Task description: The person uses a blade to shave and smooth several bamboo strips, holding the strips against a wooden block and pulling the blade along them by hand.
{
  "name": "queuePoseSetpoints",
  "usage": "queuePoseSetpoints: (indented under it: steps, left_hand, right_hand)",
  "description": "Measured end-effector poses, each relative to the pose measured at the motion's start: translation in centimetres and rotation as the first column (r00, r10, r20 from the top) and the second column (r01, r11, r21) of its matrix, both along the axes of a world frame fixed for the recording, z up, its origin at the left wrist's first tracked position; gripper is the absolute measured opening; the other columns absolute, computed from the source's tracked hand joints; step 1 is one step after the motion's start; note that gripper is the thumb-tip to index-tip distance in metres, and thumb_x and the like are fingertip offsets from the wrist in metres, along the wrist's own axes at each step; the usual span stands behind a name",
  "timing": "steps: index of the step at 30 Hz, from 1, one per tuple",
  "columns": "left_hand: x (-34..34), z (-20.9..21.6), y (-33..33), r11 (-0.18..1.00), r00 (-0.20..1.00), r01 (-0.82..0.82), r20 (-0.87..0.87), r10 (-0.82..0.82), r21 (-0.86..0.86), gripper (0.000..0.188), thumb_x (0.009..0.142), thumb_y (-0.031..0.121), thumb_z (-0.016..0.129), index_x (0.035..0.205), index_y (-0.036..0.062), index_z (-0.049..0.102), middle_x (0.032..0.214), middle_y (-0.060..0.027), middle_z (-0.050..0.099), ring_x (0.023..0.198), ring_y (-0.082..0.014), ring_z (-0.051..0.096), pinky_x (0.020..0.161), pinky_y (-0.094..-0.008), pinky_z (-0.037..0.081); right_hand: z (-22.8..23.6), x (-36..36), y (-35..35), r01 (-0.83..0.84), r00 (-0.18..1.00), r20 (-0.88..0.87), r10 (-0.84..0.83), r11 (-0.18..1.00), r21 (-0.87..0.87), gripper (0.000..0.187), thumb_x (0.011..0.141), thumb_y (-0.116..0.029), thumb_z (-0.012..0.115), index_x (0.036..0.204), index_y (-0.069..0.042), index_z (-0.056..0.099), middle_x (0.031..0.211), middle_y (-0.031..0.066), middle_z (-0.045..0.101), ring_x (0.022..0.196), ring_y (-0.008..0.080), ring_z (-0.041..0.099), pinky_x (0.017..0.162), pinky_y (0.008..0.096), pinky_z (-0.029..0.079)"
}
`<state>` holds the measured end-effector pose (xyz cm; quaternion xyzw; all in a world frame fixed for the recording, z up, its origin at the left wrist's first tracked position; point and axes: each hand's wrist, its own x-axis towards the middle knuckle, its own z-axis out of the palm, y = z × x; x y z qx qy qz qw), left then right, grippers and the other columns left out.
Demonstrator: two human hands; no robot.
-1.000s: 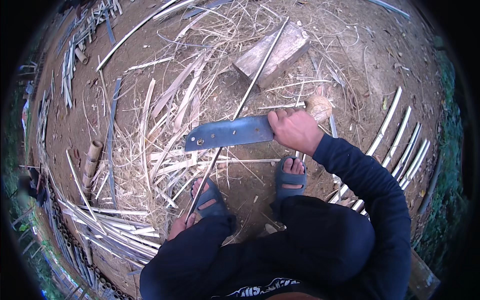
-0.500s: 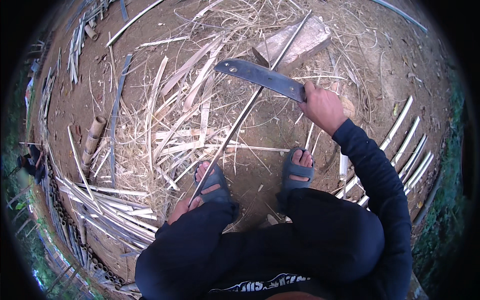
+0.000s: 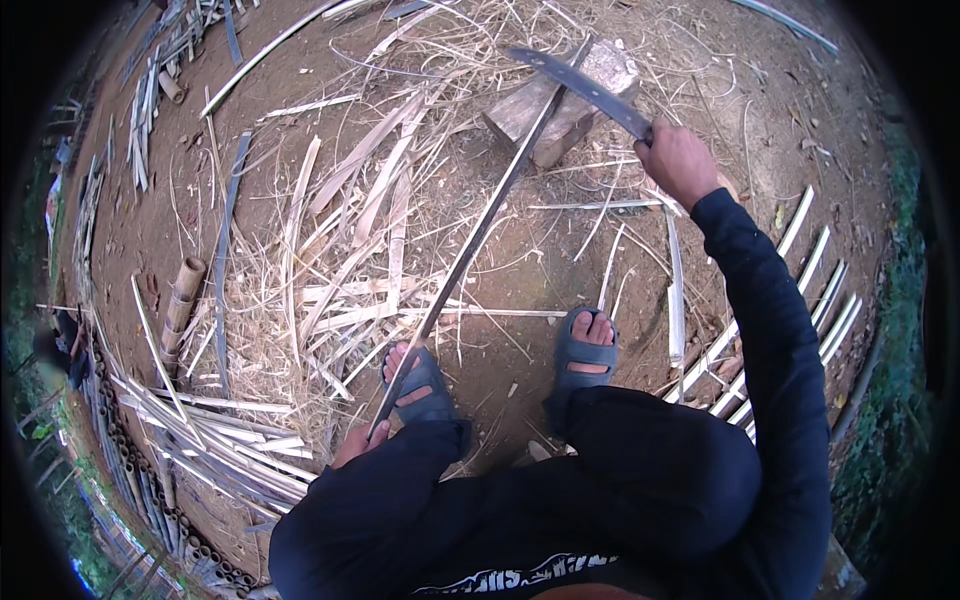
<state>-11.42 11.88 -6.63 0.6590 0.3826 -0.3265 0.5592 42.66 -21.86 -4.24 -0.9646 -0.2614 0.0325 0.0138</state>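
Soft daylight, black corners, strongly bent edges

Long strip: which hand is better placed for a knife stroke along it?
Probably the right hand: it grips the knife, whose blade crosses the strip; the left hand holds its near end.

A navy long-sleeved top point(image 3: 775, 330), dark trousers point(image 3: 660, 455) and grey strapped sandals point(image 3: 588, 352) are worn.

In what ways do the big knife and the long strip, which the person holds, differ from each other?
The knife is shorter and broader, while the strip is much longer and narrower. The right hand grips the knife; the left hand holds the strip. In the picture, the knife slants down to the right, the strip down to the left. Both show dark surfaces.
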Motion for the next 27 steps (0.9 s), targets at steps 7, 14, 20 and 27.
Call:
queuePoseSetpoints:
  steps: [7, 14, 20, 27]
  left_hand:
    - [-1.9, 0.3, 0.8, 0.996, 0.999, -0.030, -0.021, 0.028, -0.084, 0.049, 0.103, 0.050, 0.049, 0.077, 0.0090, 0.056, 0.065, 0.0031, 0.051, 0.063, -0.0054, 0.045, 0.056, -0.0287, 0.038]
    - [-0.7, 0.6, 0.3, 0.995, 1.000, -0.007, -0.026, 0.005, -0.099, 0.050, 0.103, 0.051, 0.048, 0.077, 0.0089, 0.057, 0.065, 0.0028, 0.052, 0.063, -0.0053, 0.046, 0.057, -0.0286, 0.039]
    - [-1.0, 0.6, 0.6, 0.995, 0.999, -0.007, -0.033, 0.004, -0.098, 0.051, 0.103, 0.052, 0.047, 0.078, 0.0088, 0.057, 0.066, 0.0026, 0.053, 0.063, -0.0052, 0.046, 0.057, -0.0284, 0.039]
    - [-0.5, 0.8, 1.0, 0.995, 1.000, -0.006, -0.028, 0.003, -0.098, 0.052, 0.103, 0.053, 0.047, 0.078, 0.0087, 0.058, 0.066, 0.0022, 0.054, 0.063, -0.0052, 0.047, 0.058, -0.0282, 0.040]
  right_hand:
    - [-0.3, -3.9, 4.4, -0.240, 0.967, -0.102, 0.235, 0.970, -0.038, 0.032, 0.092, -0.032, 0.060, 0.090, 0.000, 0.056, 0.073, 0.0210, 0.068, 0.067, 0.0366, 0.070, 0.061, 0.0468, 0.056]
    - [0.7, 4.9, 3.1, -0.102, 0.993, 0.060, 0.104, 0.994, -0.036, 0.039, 0.093, -0.035, 0.060, 0.091, 0.004, 0.064, 0.080, 0.0224, 0.070, 0.074, 0.0386, 0.071, 0.069, 0.0473, 0.058]
    - [-0.4, 5.0, 3.3, -0.012, 0.999, 0.038, 0.014, 0.999, -0.036, 0.035, 0.094, -0.032, 0.058, 0.091, 0.002, 0.066, 0.079, 0.0209, 0.071, 0.073, 0.0370, 0.071, 0.069, 0.0469, 0.058]
    - [-0.5, 3.2, 3.9, -0.114, 0.991, 0.060, 0.116, 0.993, -0.031, 0.033, 0.091, -0.029, 0.060, 0.091, 0.004, 0.059, 0.077, 0.0226, 0.070, 0.073, 0.0366, 0.071, 0.067, 0.0456, 0.058]
